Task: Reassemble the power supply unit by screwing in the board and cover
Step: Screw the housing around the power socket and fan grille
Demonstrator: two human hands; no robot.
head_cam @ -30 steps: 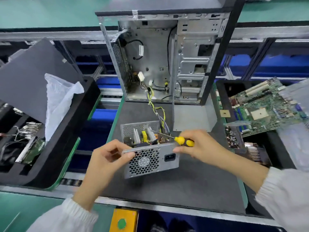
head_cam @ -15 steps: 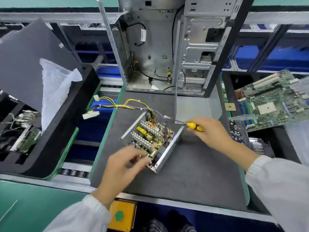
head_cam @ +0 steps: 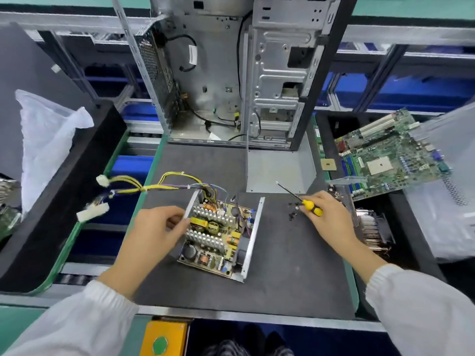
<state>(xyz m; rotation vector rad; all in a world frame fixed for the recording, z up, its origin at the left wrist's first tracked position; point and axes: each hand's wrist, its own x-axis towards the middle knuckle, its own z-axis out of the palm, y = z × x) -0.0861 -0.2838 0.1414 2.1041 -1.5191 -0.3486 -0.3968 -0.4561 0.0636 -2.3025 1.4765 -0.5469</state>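
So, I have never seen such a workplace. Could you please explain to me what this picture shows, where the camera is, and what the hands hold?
The camera sits on the person's head and looks forward and down, so you see their own two arms in white sleeves. There is no robot here.

On the dark mat lies an open power supply unit: a metal tray with its circuit board showing and no cover on it. A bundle of yellow wires runs from it to the left. The left hand holds the left wall of the unit. The right hand holds a screwdriver with a yellow handle, next to a few small dark screws on the mat.

Behind stands an empty computer case, opened. To the right a green motherboard rests on a black tray.
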